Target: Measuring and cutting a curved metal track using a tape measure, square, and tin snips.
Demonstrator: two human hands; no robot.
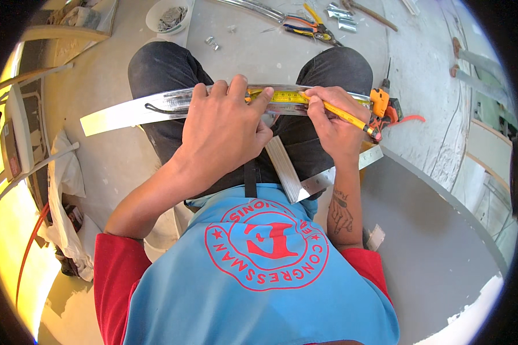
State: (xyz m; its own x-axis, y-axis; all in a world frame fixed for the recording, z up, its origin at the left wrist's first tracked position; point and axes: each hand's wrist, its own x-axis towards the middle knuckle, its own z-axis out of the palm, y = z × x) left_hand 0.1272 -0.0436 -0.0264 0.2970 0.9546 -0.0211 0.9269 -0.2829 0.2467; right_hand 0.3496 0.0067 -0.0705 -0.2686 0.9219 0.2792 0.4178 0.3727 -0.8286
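A shiny metal channel (135, 113) lies across my thighs. The yellow tape measure blade (282, 96) stretches along it to the right. My left hand (224, 123) is curled over the channel and the tape measure, pressing the blade to the metal. Its palm hides most of the tape case, and a black cord loop (164, 109) sticks out to the left. In my right hand (334, 126) is a yellow pencil (348, 117), its tip at the blade's edge and its pink eraser toward the lower right. Below the hands, a try square (319, 183) rests in my lap.
An orange and black power drill (384, 109) stands by my right knee. Ahead on the floor are snips (312, 29), a hammer (371, 12), small metal pieces (345, 20) and a white bucket (170, 18) of small metal parts. A grey panel (431, 224) is at my right.
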